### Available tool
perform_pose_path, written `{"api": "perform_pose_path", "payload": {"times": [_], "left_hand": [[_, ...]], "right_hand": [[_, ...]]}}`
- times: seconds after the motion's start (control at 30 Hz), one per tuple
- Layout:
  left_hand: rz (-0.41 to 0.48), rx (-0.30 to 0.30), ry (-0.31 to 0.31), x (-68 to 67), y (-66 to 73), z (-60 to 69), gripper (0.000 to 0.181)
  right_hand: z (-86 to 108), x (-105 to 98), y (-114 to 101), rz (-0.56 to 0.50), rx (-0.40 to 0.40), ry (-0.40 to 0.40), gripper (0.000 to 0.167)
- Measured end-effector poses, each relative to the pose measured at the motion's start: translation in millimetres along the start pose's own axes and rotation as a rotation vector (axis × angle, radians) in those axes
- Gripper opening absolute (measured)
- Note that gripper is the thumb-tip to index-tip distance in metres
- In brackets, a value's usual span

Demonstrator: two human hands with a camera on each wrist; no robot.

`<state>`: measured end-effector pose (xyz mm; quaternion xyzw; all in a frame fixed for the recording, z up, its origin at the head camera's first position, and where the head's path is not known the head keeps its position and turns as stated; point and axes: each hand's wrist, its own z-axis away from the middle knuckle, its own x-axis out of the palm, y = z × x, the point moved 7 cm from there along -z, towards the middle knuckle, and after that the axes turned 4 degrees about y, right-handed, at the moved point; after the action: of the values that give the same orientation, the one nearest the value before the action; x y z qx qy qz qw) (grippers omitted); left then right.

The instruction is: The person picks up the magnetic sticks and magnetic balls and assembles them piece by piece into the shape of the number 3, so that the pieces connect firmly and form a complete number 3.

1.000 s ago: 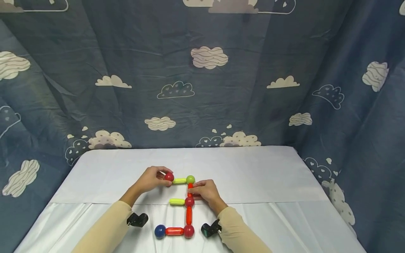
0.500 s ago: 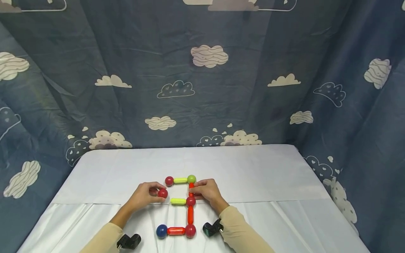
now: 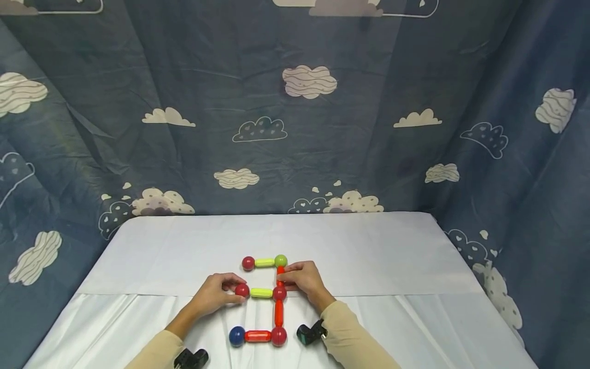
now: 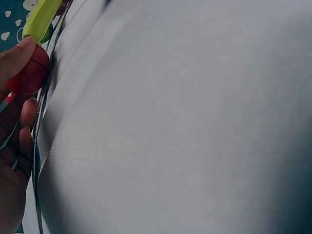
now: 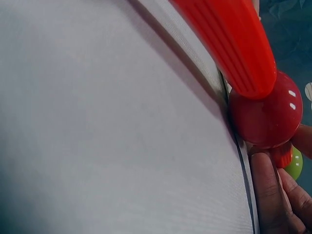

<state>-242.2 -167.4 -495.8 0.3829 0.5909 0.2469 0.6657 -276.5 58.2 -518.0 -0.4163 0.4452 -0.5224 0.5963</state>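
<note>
My left hand (image 3: 213, 295) pinches a red ball (image 3: 241, 290) at the free end of the middle yellow-green stick (image 3: 261, 293). In the left wrist view that red ball (image 4: 32, 73) meets the yellow-green stick (image 4: 40, 20), the thumb lying over the joint. My right hand (image 3: 305, 281) grips the upper red stick (image 3: 280, 274), just above the middle red ball (image 3: 279, 293). This stick joins the green ball (image 3: 280, 261) to that middle ball. From the green ball an upper yellow-green stick (image 3: 265, 263) leads left to another red ball (image 3: 248, 264).
A lower red stick (image 3: 278, 313) runs down to a red ball (image 3: 278, 336), from which a red stick (image 3: 258, 336) reaches a blue ball (image 3: 237, 336). All lie on a white-covered table (image 3: 369, 256). Behind hangs a dark blue cloud-patterned curtain (image 3: 258, 82).
My left hand has let go of the top-left red ball and come down with a second red ball, bringing it to the middle yellow-green stick's left end. The right hand keeps its grip.
</note>
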Motion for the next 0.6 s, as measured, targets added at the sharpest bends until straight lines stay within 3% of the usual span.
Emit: {"api": "perform_pose_path", "payload": {"times": [0.6], "left_hand": [[0.001, 0.006, -0.037, 6.6, -1.0, -2.1, 0.037]], "right_hand": [[1.0, -2.3, 0.0, -0.005, -0.017, -0.013, 0.028]]}}
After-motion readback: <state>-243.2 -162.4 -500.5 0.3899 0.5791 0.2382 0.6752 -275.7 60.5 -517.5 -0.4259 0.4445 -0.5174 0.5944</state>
